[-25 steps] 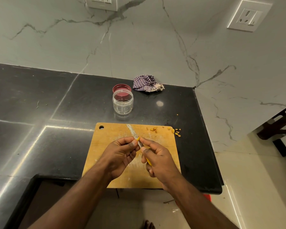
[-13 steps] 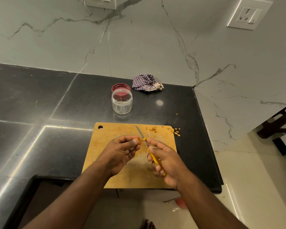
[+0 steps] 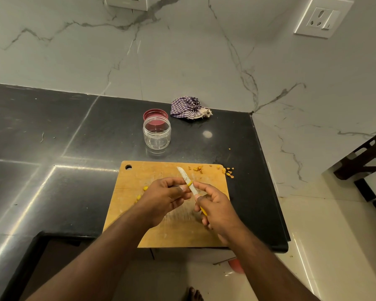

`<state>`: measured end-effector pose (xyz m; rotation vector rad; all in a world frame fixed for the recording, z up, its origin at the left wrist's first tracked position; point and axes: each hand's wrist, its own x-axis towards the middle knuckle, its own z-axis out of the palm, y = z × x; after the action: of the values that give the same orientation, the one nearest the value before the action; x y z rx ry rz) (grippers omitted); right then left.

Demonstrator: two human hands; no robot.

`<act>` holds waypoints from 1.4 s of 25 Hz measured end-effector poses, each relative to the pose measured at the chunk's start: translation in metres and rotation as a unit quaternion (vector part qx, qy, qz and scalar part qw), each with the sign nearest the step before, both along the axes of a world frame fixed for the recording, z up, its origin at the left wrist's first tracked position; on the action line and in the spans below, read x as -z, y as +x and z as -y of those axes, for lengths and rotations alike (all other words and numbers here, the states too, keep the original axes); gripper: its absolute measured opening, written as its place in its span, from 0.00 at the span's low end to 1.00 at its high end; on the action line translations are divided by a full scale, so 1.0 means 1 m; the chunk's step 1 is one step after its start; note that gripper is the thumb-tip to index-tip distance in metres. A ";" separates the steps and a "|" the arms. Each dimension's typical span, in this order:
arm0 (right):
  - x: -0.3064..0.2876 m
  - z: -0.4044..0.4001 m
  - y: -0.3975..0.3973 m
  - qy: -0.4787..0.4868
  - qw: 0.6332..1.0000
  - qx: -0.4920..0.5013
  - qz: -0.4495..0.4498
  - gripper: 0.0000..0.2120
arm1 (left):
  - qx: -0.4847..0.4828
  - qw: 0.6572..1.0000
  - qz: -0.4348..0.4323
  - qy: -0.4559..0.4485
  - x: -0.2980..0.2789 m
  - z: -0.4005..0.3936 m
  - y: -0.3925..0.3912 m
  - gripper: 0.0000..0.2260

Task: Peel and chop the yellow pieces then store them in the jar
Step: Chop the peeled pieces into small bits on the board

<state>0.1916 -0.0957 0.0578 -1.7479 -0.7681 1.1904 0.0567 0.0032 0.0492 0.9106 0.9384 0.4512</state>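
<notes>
1. The left hand (image 3: 165,197) pinches a small yellow piece (image 3: 189,183) over the cutting board (image 3: 137,177); most of the piece is hidden by the fingertips.
2. The right hand (image 3: 217,210) grips a knife (image 3: 186,178), its blade against the piece and the yellow handle mostly buried in the fist.
3. More yellow bits (image 3: 145,188) peek out beside the left hand.
4. The jar (image 3: 157,135) stands open beyond the board, with its red lid (image 3: 155,115) just behind.
5. Orange scraps (image 3: 228,171) lie at the board's far right corner.

Knife (image 3: 188,181) handle mostly hidden in right hand (image 3: 217,210); yellow piece (image 3: 189,183) barely shows btwn left hand (image 3: 164,198) fingertips; peel state unclear.
</notes>
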 end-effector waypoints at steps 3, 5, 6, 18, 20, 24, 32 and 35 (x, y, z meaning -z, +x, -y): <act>0.000 0.001 0.000 0.007 1.000 0.001 0.007 0.17 | -0.026 0.997 -0.051 0.054 0.003 0.000 0.000 0.06; 0.003 0.000 0.003 0.006 0.998 -0.009 0.067 0.17 | -0.032 0.990 -0.083 0.105 0.005 -0.002 0.001 0.05; 0.006 0.000 0.004 0.002 0.992 -0.022 0.124 0.18 | -0.031 0.985 -0.102 0.134 0.006 -0.003 0.002 0.04; 0.009 0.019 0.018 -0.054 0.938 -0.064 0.336 0.19 | 0.086 0.897 -0.285 0.327 0.004 -0.022 0.006 0.14; 0.011 0.024 0.021 -0.071 0.927 -0.062 0.362 0.20 | 0.085 0.889 -0.290 0.343 0.001 -0.025 0.002 0.16; 0.014 0.030 0.015 -0.087 0.917 -0.074 0.381 0.21 | 0.047 0.879 -0.295 0.371 -0.001 -0.030 -0.010 0.12; 0.012 0.022 0.010 -0.052 0.931 -0.075 0.354 0.21 | 0.031 0.854 -0.347 0.387 0.000 -0.035 -0.043 0.11; 0.011 0.011 0.009 -0.053 0.922 -0.093 0.373 0.21 | 0.051 0.843 -0.368 0.388 0.005 -0.035 -0.054 0.10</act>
<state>0.2008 -0.1068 0.0465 -2.2863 -1.3547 0.6563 0.0026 0.0378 0.0446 1.9586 1.4225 0.3901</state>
